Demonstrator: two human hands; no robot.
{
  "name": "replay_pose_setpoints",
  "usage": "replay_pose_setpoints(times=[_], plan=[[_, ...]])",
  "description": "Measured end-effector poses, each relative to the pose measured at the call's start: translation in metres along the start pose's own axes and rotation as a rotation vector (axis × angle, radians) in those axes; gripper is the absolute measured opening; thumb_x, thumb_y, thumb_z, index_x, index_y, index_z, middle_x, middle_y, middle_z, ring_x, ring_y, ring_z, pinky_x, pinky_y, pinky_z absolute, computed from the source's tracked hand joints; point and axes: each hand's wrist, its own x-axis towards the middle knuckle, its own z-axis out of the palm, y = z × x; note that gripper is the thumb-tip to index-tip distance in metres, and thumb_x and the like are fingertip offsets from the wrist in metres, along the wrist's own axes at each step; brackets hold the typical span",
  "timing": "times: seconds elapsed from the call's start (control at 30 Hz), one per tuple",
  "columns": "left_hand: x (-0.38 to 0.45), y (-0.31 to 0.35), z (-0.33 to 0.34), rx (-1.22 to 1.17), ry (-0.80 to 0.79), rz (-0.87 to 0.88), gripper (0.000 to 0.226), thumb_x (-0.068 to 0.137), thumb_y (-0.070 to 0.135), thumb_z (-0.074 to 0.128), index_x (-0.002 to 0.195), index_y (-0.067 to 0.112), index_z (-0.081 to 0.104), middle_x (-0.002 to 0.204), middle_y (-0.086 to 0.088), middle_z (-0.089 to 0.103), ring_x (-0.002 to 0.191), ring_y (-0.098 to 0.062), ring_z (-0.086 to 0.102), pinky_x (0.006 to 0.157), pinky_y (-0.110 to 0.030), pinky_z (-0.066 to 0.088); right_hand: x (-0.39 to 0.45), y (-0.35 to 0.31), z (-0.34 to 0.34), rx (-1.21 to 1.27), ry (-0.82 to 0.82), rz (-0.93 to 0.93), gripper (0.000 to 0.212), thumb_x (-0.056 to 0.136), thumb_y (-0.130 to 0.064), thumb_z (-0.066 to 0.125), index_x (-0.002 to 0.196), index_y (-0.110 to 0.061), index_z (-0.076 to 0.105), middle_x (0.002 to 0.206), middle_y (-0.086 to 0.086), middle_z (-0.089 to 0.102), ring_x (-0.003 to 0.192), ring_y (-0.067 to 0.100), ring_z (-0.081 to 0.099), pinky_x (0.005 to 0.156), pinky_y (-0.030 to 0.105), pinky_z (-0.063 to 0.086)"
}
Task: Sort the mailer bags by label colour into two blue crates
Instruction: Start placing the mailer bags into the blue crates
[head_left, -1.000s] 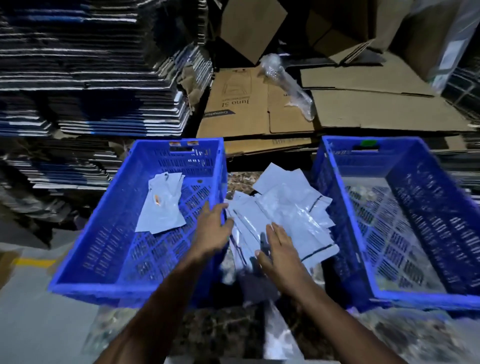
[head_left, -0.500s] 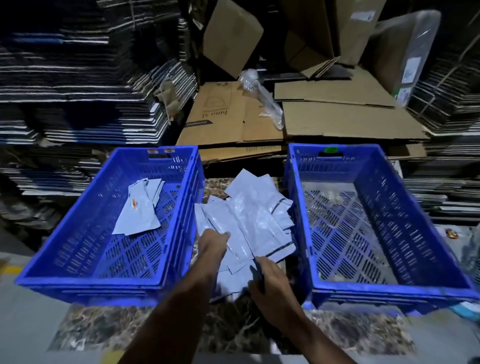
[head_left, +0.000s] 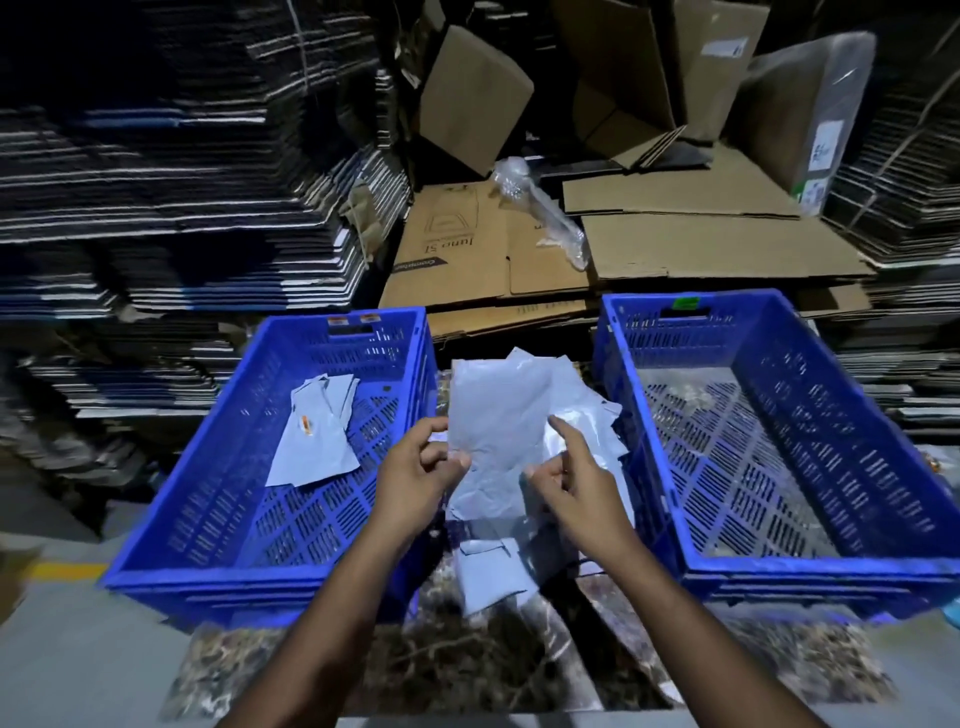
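Where two blue crates flank a loose pile, held up between them: one grey mailer (head_left: 498, 415), pinched at its left edge by thumb and fingers of the left hand (head_left: 415, 480). Pinched at the lower right edge by the right hand (head_left: 569, 480), forefinger raised toward the bag's face. Label side not visible. Beneath, more mailers (head_left: 493, 571) heaped on a mottled slab (head_left: 467, 670). Lying in the left crate (head_left: 218, 519): a few mailers (head_left: 317, 441), one showing an orange label (head_left: 306, 426); orange stickers (head_left: 353, 319) on its far rim. Green sticker (head_left: 684, 303) on the far rim of the right crate (head_left: 831, 566), no bags seen inside. Behind, flattened cardboard (head_left: 701, 249), crumpled clear wrap (head_left: 540, 208) and tall stacks of sheets (head_left: 182, 182).
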Motion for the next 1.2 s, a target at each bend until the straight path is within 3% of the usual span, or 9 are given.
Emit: replay_pose_setpoints(times=[0.1, 0.23, 0.33, 0.37, 0.4, 0.43, 0.73, 1.03, 1.2], plan=[[-0.009, 0.0, -0.007, 0.049, 0.02, 0.094, 0.027, 0.085, 0.0, 0.07, 0.095, 0.025, 0.071, 0.097, 0.008, 0.074, 0.098, -0.014, 0.067, 0.089, -0.042, 0.054, 0.004, -0.013, 0.006, 0.104, -0.02, -0.047, 0.022, 0.095, -0.007, 0.061, 0.111, -0.023, 0.061, 0.072, -0.002, 0.066, 0.063, 0.015, 0.066, 0.061, 0.037, 0.05], [-0.017, -0.007, -0.014, 0.171, 0.253, 0.151, 0.039, 0.087, -0.002, 0.064, 0.085, 0.036, 0.072, 0.131, 0.021, 0.058, 0.128, -0.01, 0.049, 0.1, -0.032, 0.043, -0.002, -0.022, 0.008, 0.217, -0.011, -0.164, 0.031, 0.089, -0.018, 0.061, 0.119, -0.02, 0.068, 0.12, -0.012, 0.067, 0.115, 0.012, 0.062, 0.093, 0.031, 0.052], [-0.032, 0.003, -0.009, -0.32, 0.175, -0.039, 0.023, 0.099, 0.009, 0.052, 0.101, 0.026, 0.068, 0.12, 0.008, 0.066, 0.112, -0.015, 0.062, 0.088, -0.033, 0.053, -0.003, -0.028, 0.006, 0.308, -0.012, -0.088, 0.036, 0.096, -0.006, 0.05, 0.125, -0.019, 0.067, 0.099, -0.018, 0.071, 0.096, 0.001, 0.064, 0.092, 0.029, 0.051], [-0.037, 0.007, -0.008, -0.455, 0.107, -0.087, 0.018, 0.1, 0.014, 0.05, 0.108, 0.022, 0.064, 0.114, 0.003, 0.069, 0.104, -0.016, 0.066, 0.079, -0.031, 0.055, -0.003, -0.028, 0.006, 0.338, -0.025, -0.053, 0.043, 0.097, 0.003, 0.041, 0.125, -0.017, 0.066, 0.086, -0.019, 0.069, 0.084, -0.002, 0.062, 0.069, 0.03, 0.041], [-0.041, 0.01, -0.008, -0.514, 0.044, -0.101, 0.018, 0.098, 0.017, 0.051, 0.113, 0.018, 0.061, 0.109, -0.002, 0.071, 0.098, -0.017, 0.067, 0.073, -0.029, 0.055, -0.004, -0.028, 0.005, 0.382, -0.037, -0.023, 0.049, 0.096, 0.008, 0.035, 0.126, -0.015, 0.066, 0.09, -0.02, 0.07, 0.087, -0.003, 0.062, 0.106, 0.043, 0.038], [-0.044, 0.012, -0.009, -0.529, -0.01, -0.105, 0.025, 0.094, 0.02, 0.054, 0.119, 0.017, 0.058, 0.108, -0.006, 0.071, 0.095, -0.018, 0.068, 0.071, -0.029, 0.055, -0.005, -0.03, 0.004, 0.398, -0.042, -0.02, 0.048, 0.095, 0.005, 0.034, 0.126, -0.015, 0.065, 0.106, -0.018, 0.071, 0.104, -0.003, 0.062, 0.099, 0.02, 0.045], [-0.05, 0.018, -0.01, -0.417, -0.155, 0.008, 0.068, 0.085, -0.001, 0.07, 0.139, 0.03, 0.041, 0.121, -0.014, 0.067, 0.112, -0.033, 0.065, 0.087, -0.047, 0.055, -0.023, -0.027, 0.003, 0.304, 0.008, -0.116, 0.037, 0.09, -0.009, 0.07, 0.125, -0.021, 0.066, 0.12, -0.009, 0.068, 0.106, 0.009, 0.063, 0.086, 0.025, 0.047], [-0.057, 0.012, -0.004, -0.303, -0.128, 0.028, 0.056, 0.086, -0.003, 0.068, 0.128, 0.031, 0.057, 0.133, 0.013, 0.06, 0.124, -0.008, 0.057, 0.089, -0.023, 0.052, -0.032, -0.031, 0.002, 0.283, 0.021, -0.113, 0.036, 0.089, -0.012, 0.071, 0.124, -0.02, 0.066, 0.125, -0.014, 0.066, 0.118, 0.006, 0.059, 0.094, 0.024, 0.049], [-0.062, 0.01, -0.005, -0.247, -0.109, 0.011, 0.056, 0.087, 0.0, 0.069, 0.13, 0.032, 0.055, 0.136, 0.003, 0.058, 0.124, -0.02, 0.058, 0.098, -0.042, 0.051, -0.034, -0.029, 0.005, 0.239, 0.019, -0.102, 0.038, 0.088, -0.012, 0.073, 0.123, -0.027, 0.065, 0.125, -0.017, 0.065, 0.12, 0.003, 0.057, 0.09, 0.016, 0.049]])
